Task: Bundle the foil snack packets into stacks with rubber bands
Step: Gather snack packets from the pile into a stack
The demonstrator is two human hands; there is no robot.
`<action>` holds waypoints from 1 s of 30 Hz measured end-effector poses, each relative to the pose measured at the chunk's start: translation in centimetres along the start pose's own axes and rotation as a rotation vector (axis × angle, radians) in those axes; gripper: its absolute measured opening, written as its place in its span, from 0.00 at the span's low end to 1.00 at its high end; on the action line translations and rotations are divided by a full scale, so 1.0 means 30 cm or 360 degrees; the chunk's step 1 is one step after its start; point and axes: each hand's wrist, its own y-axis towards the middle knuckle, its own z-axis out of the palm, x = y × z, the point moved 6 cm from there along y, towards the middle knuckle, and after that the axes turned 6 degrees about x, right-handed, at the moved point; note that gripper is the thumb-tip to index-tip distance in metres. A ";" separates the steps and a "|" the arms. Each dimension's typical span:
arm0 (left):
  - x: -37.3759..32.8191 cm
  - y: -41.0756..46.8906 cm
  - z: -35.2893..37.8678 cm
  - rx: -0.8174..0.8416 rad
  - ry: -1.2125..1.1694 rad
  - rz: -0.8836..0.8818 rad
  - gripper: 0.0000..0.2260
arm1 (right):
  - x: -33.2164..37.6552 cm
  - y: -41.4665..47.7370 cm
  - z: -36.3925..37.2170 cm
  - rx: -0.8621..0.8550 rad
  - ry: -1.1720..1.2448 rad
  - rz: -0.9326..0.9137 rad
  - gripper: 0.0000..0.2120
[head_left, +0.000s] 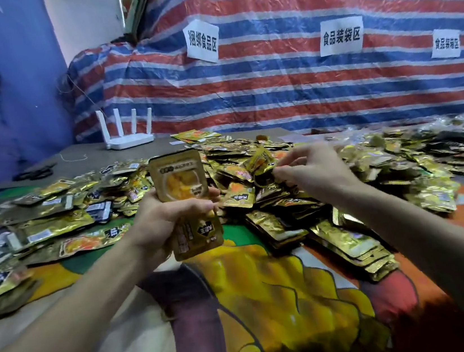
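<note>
A stack (180, 182) is being gripped upright in the left hand (160, 223); right of it, a packet (261, 158) is being pinched by the right hand (315, 170).

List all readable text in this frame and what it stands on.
"捆绑食品区": left paper sign on the striped tarp.
"食品装袋区": middle paper sign.
Right paper sign: starts "食品", rest blurred.
Held packet: print too blurred to read.
</note>
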 end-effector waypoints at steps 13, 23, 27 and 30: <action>0.120 -0.019 -0.247 -0.0314 -0.0032 -0.0359 0.12 | 0.106 0.092 0.619 0.0370 0.0242 -0.0232 0.04; 0.136 -0.005 -0.285 -0.0401 -0.0121 -0.0423 0.23 | 0.049 0.077 0.634 0.0807 0.0614 -0.0195 0.07; 0.140 -0.002 -0.298 -0.0352 -0.0260 -0.0495 0.10 | 0.060 0.072 0.642 0.0924 0.1150 -0.0078 0.04; 0.153 -0.009 -0.289 -0.0301 -0.0318 -0.0535 0.11 | 0.082 0.061 0.641 0.0990 0.1739 0.0045 0.06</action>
